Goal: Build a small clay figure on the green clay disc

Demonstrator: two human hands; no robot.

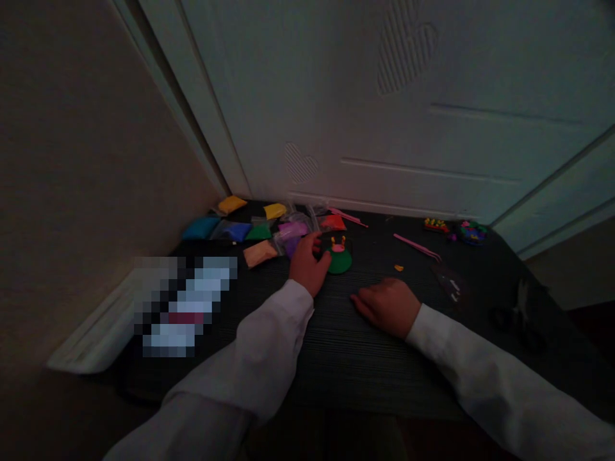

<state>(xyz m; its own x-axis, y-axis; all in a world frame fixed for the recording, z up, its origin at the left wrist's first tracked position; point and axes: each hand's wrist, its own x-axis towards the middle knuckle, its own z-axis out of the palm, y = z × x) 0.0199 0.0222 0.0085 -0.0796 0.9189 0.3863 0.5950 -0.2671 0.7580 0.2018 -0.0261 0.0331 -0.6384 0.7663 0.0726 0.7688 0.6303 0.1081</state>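
A green clay disc (340,262) lies on the dark table, with a small pink piece and two upright orange-yellow pieces at its back. My left hand (308,264) is at its left side, thumb and fingers apart, the thumb tip at the disc's edge. Whether the thumb presses on it is hard to tell. My right hand (390,306) rests low over the table, nearer to me and right of the disc. Its fingers are curled together, and whatever they may hold is hidden. A small orange-yellow clay bit (398,267) lies just beyond that hand.
Bags of coloured clay, including a peach one (260,253), crowd the back left. Pink tweezers (417,247), a clear plastic bag (449,283) and black scissors (521,317) lie to the right. Finished clay pieces (473,232) sit at the back right. A pixelated screen (192,307) is at left.
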